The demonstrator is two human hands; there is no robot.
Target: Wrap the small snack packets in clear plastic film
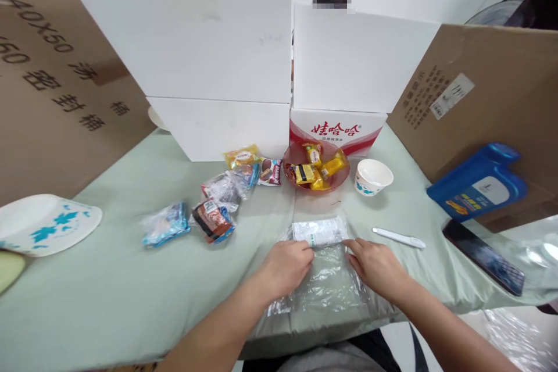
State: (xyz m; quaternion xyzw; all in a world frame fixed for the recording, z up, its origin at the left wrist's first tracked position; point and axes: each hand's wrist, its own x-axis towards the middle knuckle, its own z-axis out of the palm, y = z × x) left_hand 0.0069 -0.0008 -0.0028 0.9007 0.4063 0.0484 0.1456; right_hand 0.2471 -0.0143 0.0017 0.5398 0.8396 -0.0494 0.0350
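A clear plastic bag lies flat near the table's front edge, with a white printed packet at its far end. My left hand is closed, its curled fingers gripping the bag at the packet's left near corner. At the right near corner, my right hand pinches the bag's edge between fingers and thumb. What lies under the fingertips is hidden. A white utility knife rests just beyond my right hand.
A reddish bowl of wrapped snacks stands beside a white paper bowl. Left of them lie several snack packets. A phone and blue bottle are on the right. Cardboard panels wall the sides; white panels stand behind.
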